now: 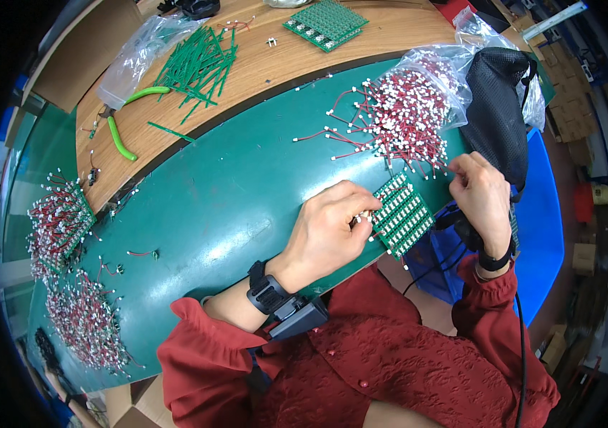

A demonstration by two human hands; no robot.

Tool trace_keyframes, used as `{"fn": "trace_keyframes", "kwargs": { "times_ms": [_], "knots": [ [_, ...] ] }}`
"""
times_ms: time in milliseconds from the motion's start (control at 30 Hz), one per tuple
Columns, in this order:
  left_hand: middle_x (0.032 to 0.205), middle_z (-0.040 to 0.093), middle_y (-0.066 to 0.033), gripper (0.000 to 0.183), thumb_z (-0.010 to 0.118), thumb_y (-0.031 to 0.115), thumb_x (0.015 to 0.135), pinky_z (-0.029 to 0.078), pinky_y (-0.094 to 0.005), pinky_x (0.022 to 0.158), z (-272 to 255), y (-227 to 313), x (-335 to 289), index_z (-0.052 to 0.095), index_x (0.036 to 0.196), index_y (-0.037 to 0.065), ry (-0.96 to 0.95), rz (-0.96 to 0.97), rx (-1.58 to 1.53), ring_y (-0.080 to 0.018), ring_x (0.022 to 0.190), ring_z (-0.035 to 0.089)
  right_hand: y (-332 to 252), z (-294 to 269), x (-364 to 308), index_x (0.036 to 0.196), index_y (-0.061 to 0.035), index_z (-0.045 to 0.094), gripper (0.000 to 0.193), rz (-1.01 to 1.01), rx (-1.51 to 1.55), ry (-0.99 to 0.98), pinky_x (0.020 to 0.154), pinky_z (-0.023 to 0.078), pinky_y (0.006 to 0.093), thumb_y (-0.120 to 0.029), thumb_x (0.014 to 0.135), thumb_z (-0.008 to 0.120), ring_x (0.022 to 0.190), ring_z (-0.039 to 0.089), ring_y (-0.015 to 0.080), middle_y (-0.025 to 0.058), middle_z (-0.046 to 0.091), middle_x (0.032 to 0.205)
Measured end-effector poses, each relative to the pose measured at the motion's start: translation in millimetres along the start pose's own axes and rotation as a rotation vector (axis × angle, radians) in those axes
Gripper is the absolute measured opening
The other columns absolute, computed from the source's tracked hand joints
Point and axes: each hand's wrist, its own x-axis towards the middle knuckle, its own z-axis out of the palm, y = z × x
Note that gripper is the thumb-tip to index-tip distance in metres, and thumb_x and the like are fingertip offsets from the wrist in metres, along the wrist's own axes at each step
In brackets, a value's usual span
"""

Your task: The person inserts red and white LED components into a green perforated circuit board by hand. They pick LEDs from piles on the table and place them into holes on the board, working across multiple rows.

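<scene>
My left hand (329,225) is closed at the left edge of a green circuit board panel (405,217) with rows of small white connectors. Small white connector ends show between its thumb and forefinger. To the right of the panel, my right hand (481,192) is pinched closed near the lower right of a wire pile; what its fingertips hold, if anything, is too small to make out. That pile of red wires with white connectors (407,118) spills from a clear plastic bag (453,75). The panel sits at the near edge of the green table mat (247,192).
Green-handled cutters (120,139), thin green strips (200,68) and stacked green boards (325,25) lie on the wooden surface. Wired boards (61,225) and another wire heap (90,321) are at left. A black bag (496,107) and blue bin (543,242) stand at right.
</scene>
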Motion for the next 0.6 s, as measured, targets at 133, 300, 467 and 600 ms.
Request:
{"fn": "trace_keyframes", "kwargs": {
  "times_ms": [133,300,467,600],
  "knots": [
    [0.094,0.068,-0.0119,0.024,0.059,-0.006,0.073,0.054,-0.0323,0.068,0,3,1,0.069,0.093,0.002,-0.037,-0.057,-0.009,-0.0247,0.081,0.067,9,1,4,0.088,-0.0059,0.065,0.017,0.147,0.26,0.01,0.061,0.051,0.0345,-0.004,0.072,0.065,0.071,0.068,0.022,0.0085,0.067,0.082],
    [0.097,0.066,-0.0123,0.024,0.062,-0.003,0.072,0.053,-0.0326,0.068,-3,5,1,0.067,0.095,0.002,-0.033,0.005,-0.004,-0.0255,0.081,0.066,11,16,6,0.091,0.0019,0.069,0.008,0.212,1.33,-0.189,0.058,0.045,0.021,-0.005,0.088,0.067,0.069,0.064,0.0107,0.0061,0.069,0.083],
    [0.097,0.065,-0.0125,0.024,0.062,-0.004,0.073,0.053,-0.0328,0.069,-1,2,1,0.067,0.096,0.001,-0.027,-0.007,-0.005,-0.0248,0.082,0.065,11,25,3,0.092,0.0011,0.072,0.01,0.175,1.131,-0.298,0.062,0.044,0.0209,-0.003,0.083,0.07,0.067,0.056,0.0082,0.0027,0.066,0.084],
    [0.095,0.065,-0.0115,0.024,0.062,-0.004,0.073,0.054,-0.031,0.067,0,0,0,0.068,0.096,0.0,-0.039,-0.047,-0.028,-0.0228,0.082,0.066,9,27,1,0.089,-0.0005,0.073,0.011,0.063,0.864,-0.173,0.066,0.046,0.0243,-0.003,0.079,0.071,0.073,0.059,0.01,0.0044,0.067,0.086]
  ]
}}
